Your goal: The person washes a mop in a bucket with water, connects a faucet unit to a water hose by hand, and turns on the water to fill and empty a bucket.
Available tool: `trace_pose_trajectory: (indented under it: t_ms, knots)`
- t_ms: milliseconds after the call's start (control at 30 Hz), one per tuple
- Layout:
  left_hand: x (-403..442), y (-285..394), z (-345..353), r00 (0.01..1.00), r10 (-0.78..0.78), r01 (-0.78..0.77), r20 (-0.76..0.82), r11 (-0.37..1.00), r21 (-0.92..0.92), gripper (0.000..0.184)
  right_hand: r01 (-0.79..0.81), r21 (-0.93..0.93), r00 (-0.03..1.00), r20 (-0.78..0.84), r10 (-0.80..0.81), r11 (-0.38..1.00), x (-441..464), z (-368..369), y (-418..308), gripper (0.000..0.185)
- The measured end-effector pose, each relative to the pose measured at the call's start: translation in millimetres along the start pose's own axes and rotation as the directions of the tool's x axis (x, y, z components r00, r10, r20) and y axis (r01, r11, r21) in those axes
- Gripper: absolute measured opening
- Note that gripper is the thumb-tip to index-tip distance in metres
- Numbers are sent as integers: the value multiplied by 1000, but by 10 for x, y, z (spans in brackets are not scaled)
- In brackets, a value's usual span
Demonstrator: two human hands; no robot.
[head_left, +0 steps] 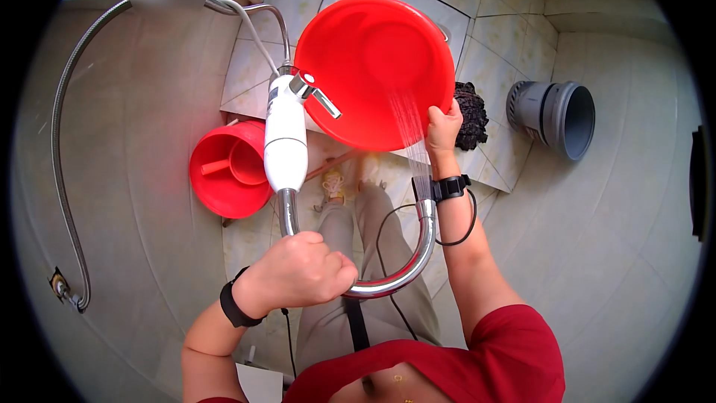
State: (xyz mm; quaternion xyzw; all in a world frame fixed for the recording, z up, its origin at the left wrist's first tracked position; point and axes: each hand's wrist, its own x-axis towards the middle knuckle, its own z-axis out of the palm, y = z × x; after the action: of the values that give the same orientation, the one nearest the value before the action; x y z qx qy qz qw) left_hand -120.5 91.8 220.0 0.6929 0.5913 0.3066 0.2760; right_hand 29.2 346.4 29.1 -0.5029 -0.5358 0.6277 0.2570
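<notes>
My left hand (306, 270) is closed around the curved chrome spout (395, 281) of a white electric water-heater tap (286, 138). Water (409, 123) sprays from the spout's end into a large red plastic basin (358, 52). By its right rim the basin is gripped in my right hand (444, 127), thumb on the inner side and the other fingers mostly hidden behind. The basin is tilted, its inside facing me. The tap's chrome lever (326, 103) sticks out over the basin's left edge.
A red bucket (205, 190) with a red dipper (242, 163) in it stands at the left. Right of the basin lie a dark crinkled bundle (470, 116) and a grey pipe-like container (578, 121). A braided hose (60, 149) runs along the left wall. Tiled steps lie beyond.
</notes>
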Motion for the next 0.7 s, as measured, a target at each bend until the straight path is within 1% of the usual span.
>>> trace_pose_trajectory:
  t_ms: [100, 200, 267, 400, 467, 567, 633, 700]
  knots:
    - [-33, 35, 46, 1000, -1, 1, -24, 1000, 12, 9, 35, 9, 999, -10, -35, 999, -63, -6, -10, 27]
    - [2, 42, 70, 999, -3, 4, -36, 999, 42, 8, 72, -25, 997, 18, -72, 997, -78, -16, -19, 27]
    - [23, 51, 94, 999, -3, 6, -39, 997, 73, 8, 91, -197, 995, 47, -84, 976, -92, -76, 17, 27]
    - [17, 51, 129, 993, -10, 22, -115, 995, 102, 7, 129, -189, 992, 21, -127, 973, -141, -139, 29, 26]
    - [3, 64, 187, 989, -11, 28, -148, 993, 113, 7, 45, -37, 999, -19, -46, 998, -187, -134, 103, 27]
    - [3, 50, 292, 987, -6, 28, -162, 991, 134, 8, 62, -36, 997, -42, -64, 997, -184, -130, 275, 26]
    - [-1, 56, 343, 989, 9, 17, -146, 984, 178, 9, 56, -43, 997, -46, -58, 998, -197, -130, 163, 24]
    - [-10, 49, 351, 989, 5, 20, -151, 986, 166, 8, 91, -129, 995, -22, -95, 987, -194, -132, 78, 23]
